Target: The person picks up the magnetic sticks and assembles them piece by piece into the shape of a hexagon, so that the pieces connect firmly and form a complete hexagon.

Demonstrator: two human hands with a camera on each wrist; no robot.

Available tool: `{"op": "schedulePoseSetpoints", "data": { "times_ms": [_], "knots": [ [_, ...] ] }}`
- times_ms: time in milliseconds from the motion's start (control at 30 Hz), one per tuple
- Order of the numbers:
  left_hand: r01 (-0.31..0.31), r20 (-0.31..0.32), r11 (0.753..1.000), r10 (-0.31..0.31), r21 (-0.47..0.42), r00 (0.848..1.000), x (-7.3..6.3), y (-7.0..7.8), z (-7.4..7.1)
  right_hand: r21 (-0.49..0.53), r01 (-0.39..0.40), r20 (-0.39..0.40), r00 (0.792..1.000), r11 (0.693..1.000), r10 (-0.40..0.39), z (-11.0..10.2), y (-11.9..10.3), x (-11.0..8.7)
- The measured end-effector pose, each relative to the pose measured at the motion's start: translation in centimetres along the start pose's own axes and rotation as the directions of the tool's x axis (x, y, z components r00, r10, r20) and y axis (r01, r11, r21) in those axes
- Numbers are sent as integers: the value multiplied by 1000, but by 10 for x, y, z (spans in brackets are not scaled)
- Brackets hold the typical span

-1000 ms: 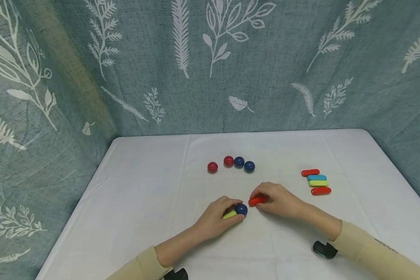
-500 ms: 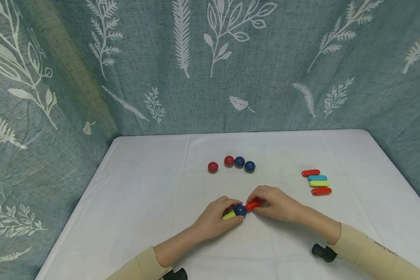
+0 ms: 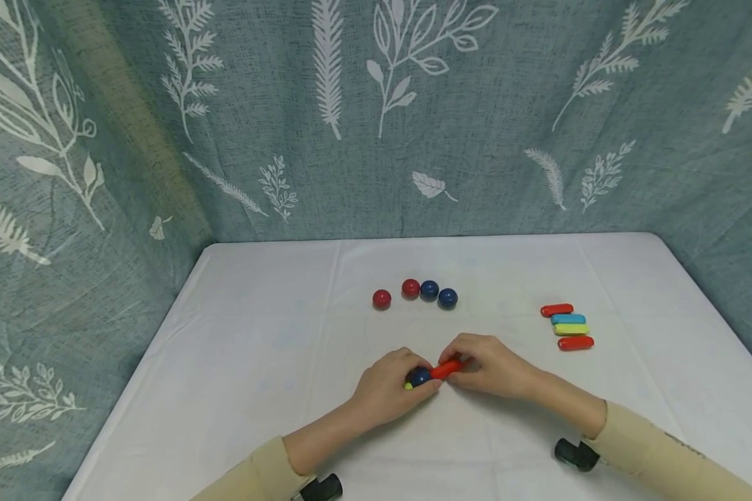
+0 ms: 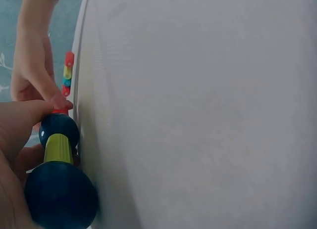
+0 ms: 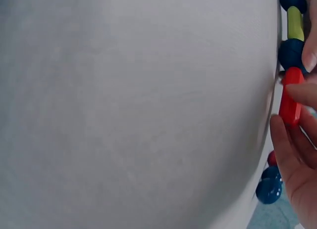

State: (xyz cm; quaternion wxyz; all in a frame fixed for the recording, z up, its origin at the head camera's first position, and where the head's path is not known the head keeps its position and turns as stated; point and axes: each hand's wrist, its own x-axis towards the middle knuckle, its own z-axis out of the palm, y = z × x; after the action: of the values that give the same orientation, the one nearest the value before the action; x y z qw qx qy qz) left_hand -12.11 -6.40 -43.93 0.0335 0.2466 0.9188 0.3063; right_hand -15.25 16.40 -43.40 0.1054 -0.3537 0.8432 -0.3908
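Here, the left hand [image 3: 390, 390] grips a blue ball [image 3: 419, 377], the right hand [image 3: 492, 364] pinches a red rod [image 3: 445, 369] touching it, over the surface [image 3: 257, 348]. Both look light, rigid, slick; hold the rod mid-length.

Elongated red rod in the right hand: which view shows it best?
Right wrist: the right hand leaves most of the red rod visible. Head shows it smaller and more covered; left wrist, only a sliver beyond a dark blue ball.
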Motion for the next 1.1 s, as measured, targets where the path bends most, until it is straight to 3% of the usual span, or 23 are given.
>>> {"op": "schedulePoseSetpoints", "data": {
  "times_ms": [133, 233, 367, 433, 500, 800, 1100],
  "knots": [
    [5, -3, 1000, -5, 9, 1000, -1, -1, 0, 49, -36, -26, 999, 998, 38, -2, 4, 6],
    [11, -4, 1000, -11, -2, 1000, -1, -2, 1, 32, -93, -149, 984, 995, 97, -7, 10, 15],
    [9, 1, 1000, -9, -29, 1000, -1, -4, 1, 55, -248, -341, 906, 967, 252, -15, 19, 31],
    [8, 5, 999, -8, -41, 1000, -1, -5, 2, 89, -317, -372, 869, 944, 327, -20, 23, 38],
    [8, 8, 999, -8, -51, 1000, -2, -5, 2, 117, -359, -375, 847, 926, 376, -22, 27, 44],
    [4, 11, 997, -3, -71, 1000, -2, -6, 3, 84, -414, -340, 843, 906, 417, -23, 36, 57],
    [0, 10, 998, 0, -65, 1000, -3, -6, 1, 65, -424, -331, 845, 903, 420, -22, 35, 55]
  ]
}}
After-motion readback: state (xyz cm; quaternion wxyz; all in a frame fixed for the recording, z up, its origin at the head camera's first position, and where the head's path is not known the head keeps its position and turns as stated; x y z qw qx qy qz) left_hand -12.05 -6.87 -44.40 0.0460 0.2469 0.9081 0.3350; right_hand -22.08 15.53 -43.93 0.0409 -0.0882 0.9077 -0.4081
